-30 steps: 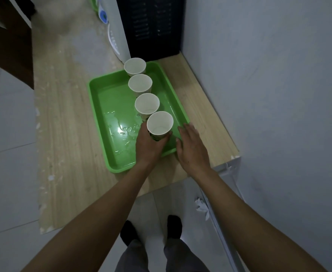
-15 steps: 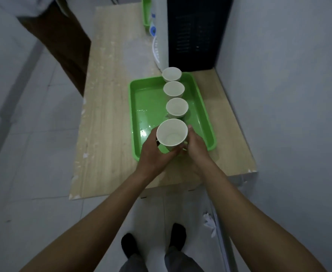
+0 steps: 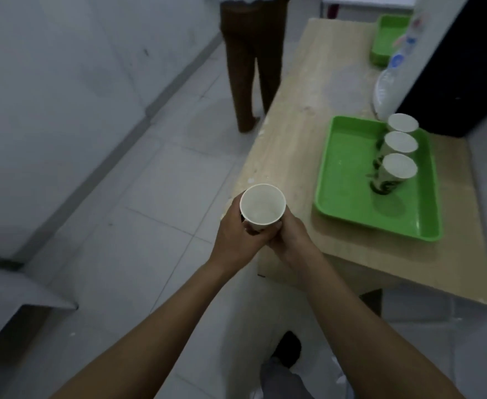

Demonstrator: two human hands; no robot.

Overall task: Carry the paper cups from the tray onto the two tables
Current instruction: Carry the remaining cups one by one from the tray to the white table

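White round paper cup (image 3: 262, 207) upright, gripped between left hand (image 3: 236, 237) and right hand (image 3: 292, 236), off wooden table's (image 3: 302, 133) left edge.

Pale grey floor tiles (image 3: 138, 214) are spreading out below and left of the grip, meeting a plain grey wall (image 3: 64, 82) further left along a baseboard. The light wooden surface (image 3: 302, 110) is stretching away to the right (its top scuffed and whitish). A dark cabinet (image 3: 461, 67) is standing at its far right. Dim, even light is filling the room.
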